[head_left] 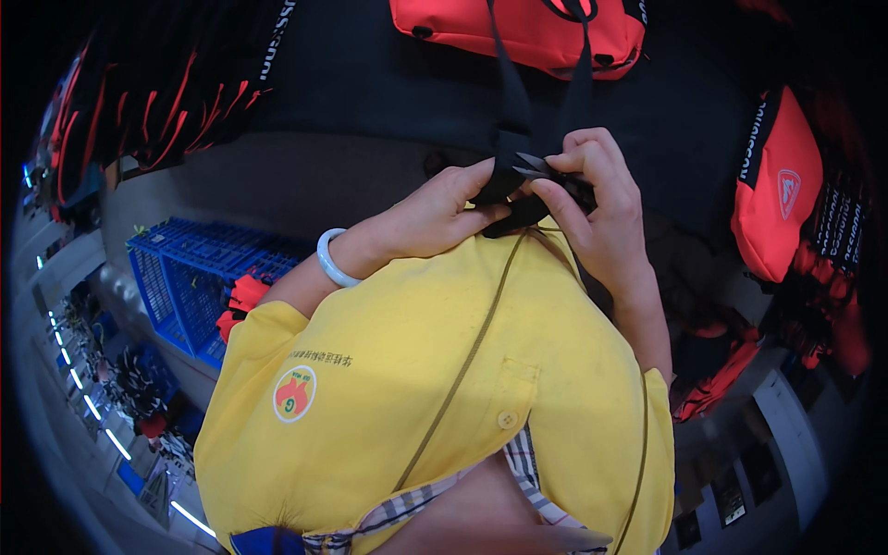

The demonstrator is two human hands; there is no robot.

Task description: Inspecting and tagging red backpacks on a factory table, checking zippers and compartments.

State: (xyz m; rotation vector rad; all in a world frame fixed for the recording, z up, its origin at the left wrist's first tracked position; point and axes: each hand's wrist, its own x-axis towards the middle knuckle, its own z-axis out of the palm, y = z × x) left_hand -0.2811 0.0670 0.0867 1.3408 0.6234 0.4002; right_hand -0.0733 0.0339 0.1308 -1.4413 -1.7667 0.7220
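Observation:
My left hand (444, 211) is closed on a black webbing strap (507, 139), pinching it between thumb and fingers close in front of my chest. The strap runs up to a red-orange bag (523, 35) on the dark table (370, 83). My right hand (603, 199) grips a small pair of dark thread snips (534, 166). Their pointed blades lie beside the strap, just off my left fingertips; whether they touch it I cannot tell. A second strap (578, 88) from the bag passes behind my right fingers.
Black bags with red-orange trim (157, 111) are piled at the far left. A red-orange and black bag (782, 190) lies at the right, with more bags (837, 240) beside it. Blue plastic crates (199, 277) stand below the table at left.

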